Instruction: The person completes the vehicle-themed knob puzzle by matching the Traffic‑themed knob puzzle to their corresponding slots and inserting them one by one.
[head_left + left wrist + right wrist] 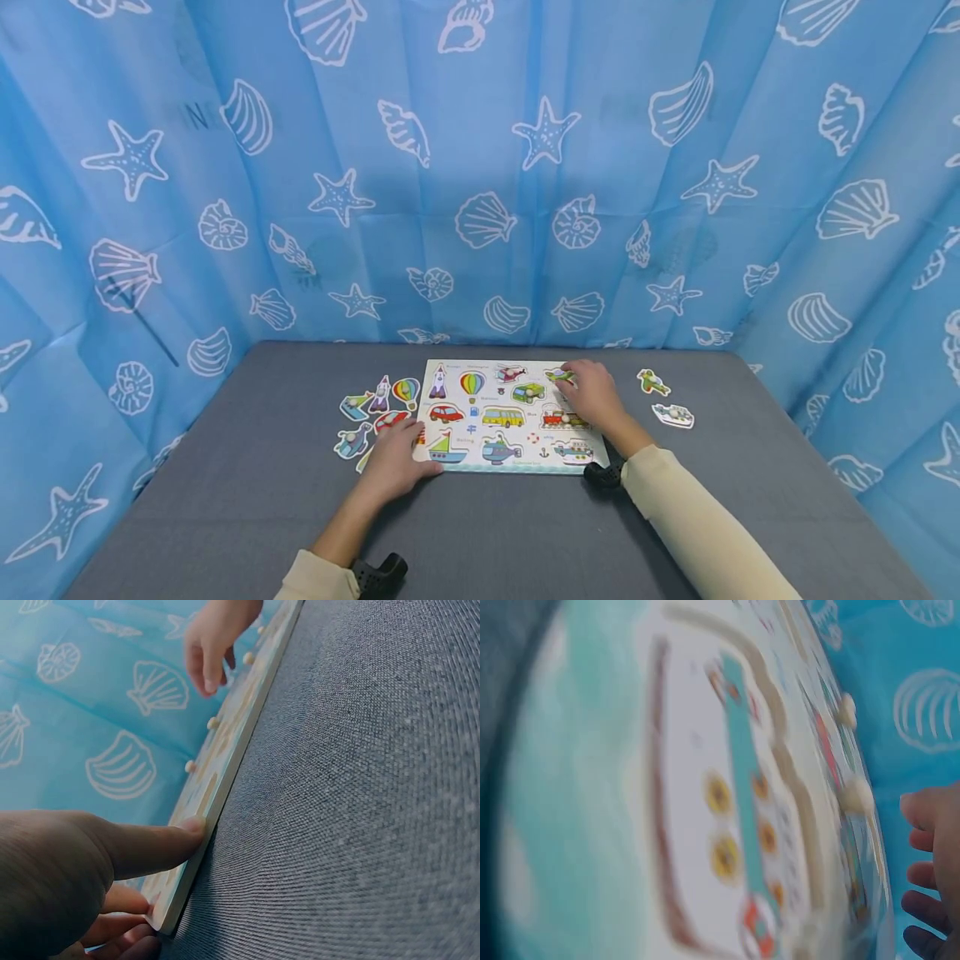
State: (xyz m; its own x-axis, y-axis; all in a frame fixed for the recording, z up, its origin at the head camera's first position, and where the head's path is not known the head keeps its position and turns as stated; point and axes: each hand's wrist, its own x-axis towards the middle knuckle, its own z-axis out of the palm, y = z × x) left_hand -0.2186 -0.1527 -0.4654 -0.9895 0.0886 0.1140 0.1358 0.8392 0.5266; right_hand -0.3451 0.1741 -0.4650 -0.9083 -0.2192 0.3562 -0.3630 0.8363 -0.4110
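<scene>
A wooden puzzle board [461, 398] printed with vehicles lies flat. My left hand [395, 458] holds its near left corner. In the left wrist view the thumb [161, 844] lies along the front edge and the other fingers bend at the left edge. My right hand [594, 392] is over the board's far right part, beside a green airplane picture [558, 375]. Its fingers are loosely bent, with nothing visible between them in the right wrist view. Wooden knobs [855, 796] stick up from some pieces. A boat shape [705, 787] shows close up there, blurred.
Left of the board is a group of loose pieces, among them a balloon [406, 392], a rocket [381, 393] and a red car [390, 419]. To the right lie an airplane piece [654, 382] and a boat piece [672, 416]. A blue shell-print curtain [480, 275] hangs behind the grey table [510, 533].
</scene>
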